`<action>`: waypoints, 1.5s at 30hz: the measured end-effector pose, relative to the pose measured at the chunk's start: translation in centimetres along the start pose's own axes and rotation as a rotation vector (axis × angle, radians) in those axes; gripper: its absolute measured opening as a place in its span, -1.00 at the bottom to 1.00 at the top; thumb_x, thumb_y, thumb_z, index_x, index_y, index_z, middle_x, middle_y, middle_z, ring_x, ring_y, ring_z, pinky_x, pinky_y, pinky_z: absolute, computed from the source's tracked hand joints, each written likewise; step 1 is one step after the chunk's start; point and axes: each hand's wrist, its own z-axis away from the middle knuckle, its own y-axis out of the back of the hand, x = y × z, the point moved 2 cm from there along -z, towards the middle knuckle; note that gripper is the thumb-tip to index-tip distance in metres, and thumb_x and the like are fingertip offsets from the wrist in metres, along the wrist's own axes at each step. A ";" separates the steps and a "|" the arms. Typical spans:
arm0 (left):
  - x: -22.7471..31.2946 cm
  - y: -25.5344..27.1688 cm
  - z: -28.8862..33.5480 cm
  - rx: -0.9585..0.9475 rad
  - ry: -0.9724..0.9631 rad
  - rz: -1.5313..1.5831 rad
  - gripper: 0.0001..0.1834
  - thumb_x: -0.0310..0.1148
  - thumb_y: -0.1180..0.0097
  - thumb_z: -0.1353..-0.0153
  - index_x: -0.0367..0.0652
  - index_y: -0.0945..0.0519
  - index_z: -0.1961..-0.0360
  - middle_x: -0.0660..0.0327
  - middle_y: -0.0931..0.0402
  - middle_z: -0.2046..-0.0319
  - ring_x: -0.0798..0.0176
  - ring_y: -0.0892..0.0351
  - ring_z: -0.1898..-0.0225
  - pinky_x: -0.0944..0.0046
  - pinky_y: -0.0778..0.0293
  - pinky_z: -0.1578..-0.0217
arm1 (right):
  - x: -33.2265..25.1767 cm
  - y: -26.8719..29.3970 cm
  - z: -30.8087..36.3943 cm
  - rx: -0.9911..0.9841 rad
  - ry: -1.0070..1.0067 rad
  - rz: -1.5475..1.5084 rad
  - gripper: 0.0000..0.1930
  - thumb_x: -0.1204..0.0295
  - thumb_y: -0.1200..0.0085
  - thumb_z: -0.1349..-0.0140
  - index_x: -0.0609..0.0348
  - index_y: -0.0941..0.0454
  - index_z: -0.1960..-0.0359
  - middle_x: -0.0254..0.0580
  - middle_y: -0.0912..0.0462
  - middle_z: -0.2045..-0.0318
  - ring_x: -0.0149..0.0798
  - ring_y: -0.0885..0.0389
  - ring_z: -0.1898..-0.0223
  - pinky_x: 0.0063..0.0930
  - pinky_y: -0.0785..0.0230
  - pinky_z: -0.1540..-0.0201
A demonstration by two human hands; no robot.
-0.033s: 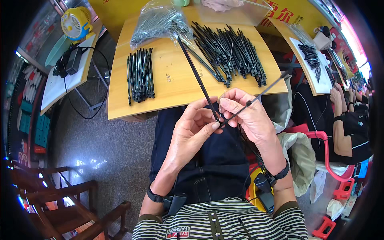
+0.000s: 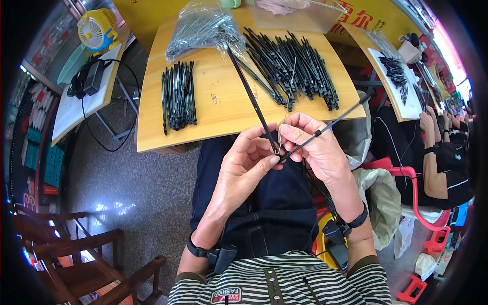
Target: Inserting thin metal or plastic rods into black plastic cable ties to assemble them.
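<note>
Over my lap I hold a thin black hinged rod (image 2: 250,96), opened into a V with its joint between my hands. My left hand (image 2: 238,175) is closed, thumb and fingers pinching the rod near that joint. One arm of the V points up over the table; the other slants up to the right past my right hand (image 2: 323,152) and carries a small black collar (image 2: 317,133). My right hand is closed, pinching a thin metal wire (image 2: 293,76) that stands upright, its lower end at the joint. The fingers partly hide the joint.
On the wooden table (image 2: 218,127) lie a small bundle of black rods (image 2: 179,99), a larger pile of them (image 2: 295,66) and a clear bag of metal wires (image 2: 203,33). A side table (image 2: 76,112) stands left, a wooden chair (image 2: 91,249) lower left. Another person (image 2: 437,173) sits at right.
The slanting arm of the black rod has shifted slightly up and right at its far end. The wire's top has moved a little. My hands have barely moved.
</note>
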 end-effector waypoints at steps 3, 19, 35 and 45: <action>-0.1 0.1 0.1 -0.005 -0.015 -0.004 -0.50 -0.64 -0.03 -0.15 -0.25 -0.26 -0.14 0.23 -0.42 0.30 0.33 -0.50 0.20 0.28 -0.54 0.18 | -0.2 -0.2 0.0 0.006 -0.031 0.017 -0.83 0.34 -0.12 -0.18 0.17 -0.48 0.35 -0.39 -0.51 0.53 -0.58 -0.46 0.52 -0.79 -0.24 0.59; 0.1 0.0 -0.2 -0.032 -0.017 -0.004 -0.54 -0.63 -0.02 -0.16 -0.26 -0.29 -0.11 0.18 -0.47 0.26 0.30 -0.51 0.16 0.30 -0.53 0.17 | 0.0 0.3 -0.1 -0.028 -0.086 -0.070 -0.85 0.36 -0.12 -0.18 0.17 -0.48 0.36 -0.38 -0.51 0.54 -0.59 -0.44 0.53 -0.80 -0.23 0.61; -0.2 0.2 -0.3 -0.033 -0.052 0.019 -0.57 -0.64 -0.01 -0.16 -0.26 -0.30 -0.08 0.16 -0.48 0.23 0.26 -0.51 0.11 0.28 -0.54 0.16 | 0.2 0.4 -0.3 -0.044 -0.084 -0.101 -0.85 0.37 -0.11 -0.18 0.18 -0.49 0.34 -0.37 -0.51 0.53 -0.60 -0.42 0.54 -0.81 -0.23 0.63; 0.1 0.0 -0.2 -0.039 -0.039 0.008 -0.60 -0.62 -0.03 -0.16 -0.27 -0.33 -0.05 0.16 -0.47 0.22 0.29 -0.51 0.12 0.28 -0.54 0.16 | 0.5 0.7 -0.4 -0.033 -0.079 -0.104 -0.85 0.38 -0.12 -0.18 0.19 -0.48 0.33 -0.38 -0.51 0.52 -0.63 -0.41 0.55 -0.82 -0.22 0.64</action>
